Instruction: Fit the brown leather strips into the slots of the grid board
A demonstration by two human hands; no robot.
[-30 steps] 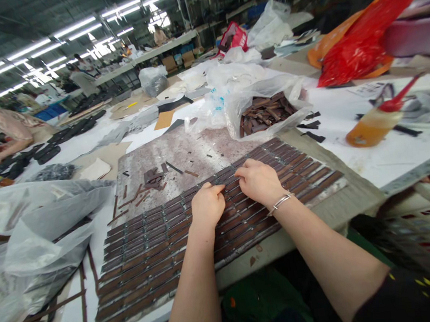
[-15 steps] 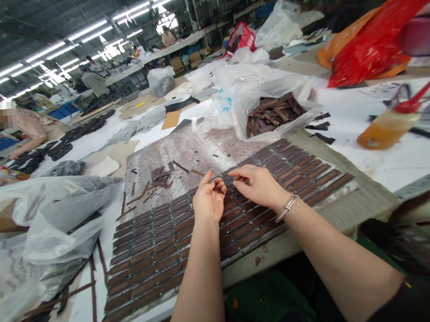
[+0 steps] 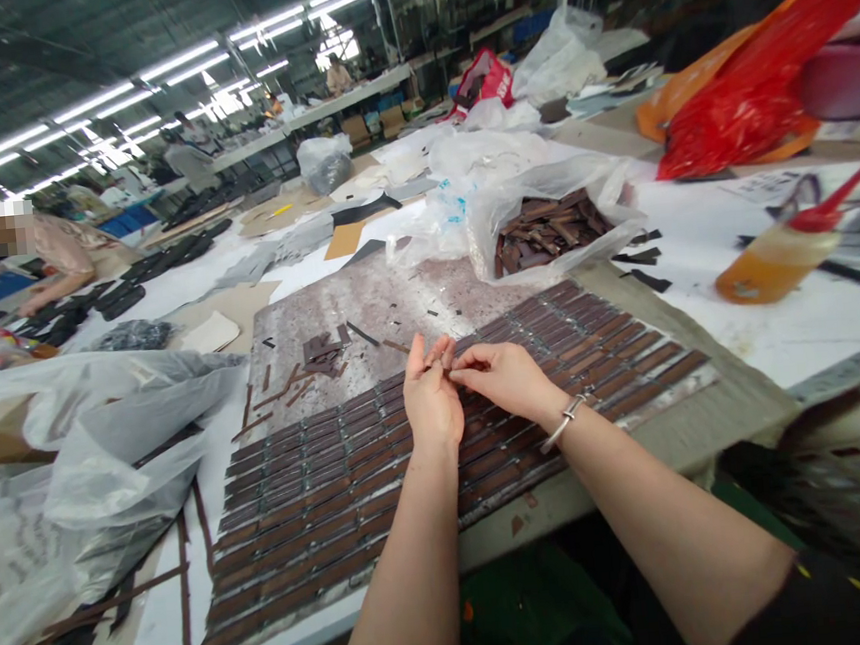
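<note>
Head camera, and we're looking across a broad white-topped worktable (image 3: 770,343), cluttered from end to end. Filling the near side: a wide slanting layout of dark brown flat strips (image 3: 309,484), row after row, running from beyond eight o'clock of the hands round to three. At its far edge, a speckled grey-brown board (image 3: 367,288) shows between ten and twelve. Out at nine o'clock sprawls a big crumpled translucent plastic bag (image 3: 122,420); at two, well apart, a glossy red plastic bag (image 3: 740,84). Nearer, between one and two, an open clear plastic bag (image 3: 483,238) is heaped with short brown pieces (image 3: 549,227). Just short of three o'clock, a tilted clear bottle of amber liquid with a red spout (image 3: 778,262).

Now the hands, together over the middle of the strip rows! Left hand (image 3: 435,402): palm turned up, thumb out, fingers loosely curled. Right hand (image 3: 506,376): reaching across, thumb and forefinger drawn close at the left's fingertips; whether they pinch a tiny piece, I cannot tell. Between nine and ten, a small pile of loose brown scraps (image 3: 323,352). And round the right wrist, a thin silvery bangle (image 3: 563,423).
</note>
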